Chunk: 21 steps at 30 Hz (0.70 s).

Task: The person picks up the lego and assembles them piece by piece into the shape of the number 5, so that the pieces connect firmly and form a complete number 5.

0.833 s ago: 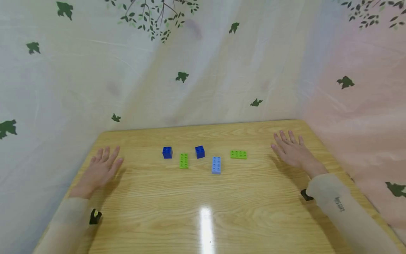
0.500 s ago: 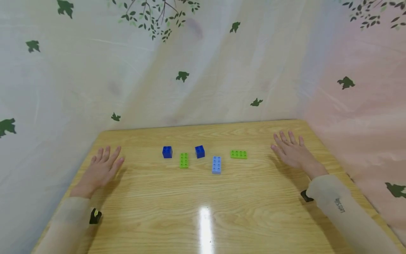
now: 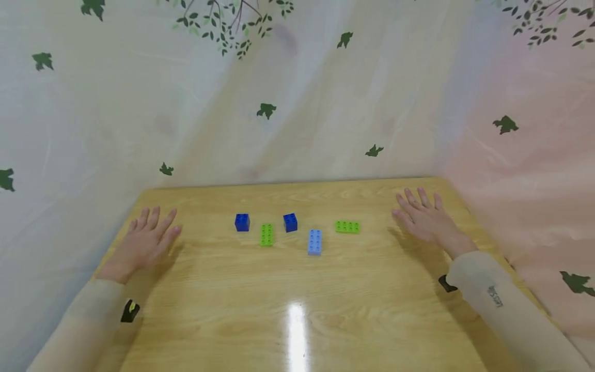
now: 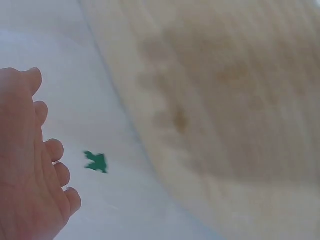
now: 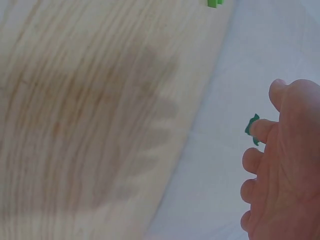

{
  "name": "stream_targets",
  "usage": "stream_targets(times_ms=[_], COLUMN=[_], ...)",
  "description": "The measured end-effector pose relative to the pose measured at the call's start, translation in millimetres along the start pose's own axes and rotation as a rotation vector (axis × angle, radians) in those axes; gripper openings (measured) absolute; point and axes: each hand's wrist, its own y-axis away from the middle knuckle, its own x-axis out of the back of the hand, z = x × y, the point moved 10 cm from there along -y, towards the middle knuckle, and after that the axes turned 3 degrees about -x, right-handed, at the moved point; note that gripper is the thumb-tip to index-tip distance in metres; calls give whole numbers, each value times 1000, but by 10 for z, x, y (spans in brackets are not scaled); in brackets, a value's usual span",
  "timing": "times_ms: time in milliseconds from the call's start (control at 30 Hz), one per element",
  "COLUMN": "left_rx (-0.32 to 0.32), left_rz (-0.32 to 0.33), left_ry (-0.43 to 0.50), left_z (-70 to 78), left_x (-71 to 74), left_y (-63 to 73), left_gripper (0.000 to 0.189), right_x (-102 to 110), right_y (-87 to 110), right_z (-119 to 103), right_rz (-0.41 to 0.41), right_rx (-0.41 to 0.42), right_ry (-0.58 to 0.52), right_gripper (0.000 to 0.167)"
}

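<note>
Left hand (image 3: pixel 141 245): fingers stretched out and fanned, palm down, near the left edge; looks lifted, its shadow sits off to the side
Right hand (image 3: pixel 428 221): pretty much the same deal on the other side, fingers long and spread, shadow separate too
Gap: the hands are well apart, with all five bricks between them
Dark blue brick on the left (image 3: pixel 242 222): the one nearest the left hand, small and blocky, studs up
Left green brick (image 3: pixel 266 235): just beside that one, flat, long side pointing away from the person
Second dark blue brick (image 3: pixel 290 222): mid-row, turned a touch
Light blue brick (image 3: pixel 314 242): a bit closer to the person, long side pointing away
Right green brick (image 3: pixel 347 227): nearest the right hand, lying sideways
Sleeves (image 3: pixel 516 325): pale, dark lettering on the right one, small black piece (image 3: pixel 130 311) by each cuff
Counter (image 3: pixel 223 299): wood grain, bright glare streak up front
Backdrop (image 3: pixel 302 144): pale cloth, dark green shapes, leafy branches (image 3: pixel 228 26) up top
</note>
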Motion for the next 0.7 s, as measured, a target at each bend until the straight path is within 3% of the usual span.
stream_targets(times_ms=[200,400,467,533,700], left_rx=[-86,-68,-47,-33,-70], left_rz=[73,121,98,71,50], left_ry=[-102,-168,-107,3,289], left_z=[420,776,859,940,1179], left_x=[443,715,732,720,631], left_y=[-158,-324,-362,-400,-525], left_gripper=[68,83,87,86,79], right_x=[209,581,657,669,637], right_y=[-17,9,22,19,-78], right_z=[-69,-264,-355,-434,-643], right_rz=[11,206,247,236,203], right_rx=[12,41,46,45,84], right_ry=[37,124,142,97,-171], right_gripper=[77,77,77,77,84])
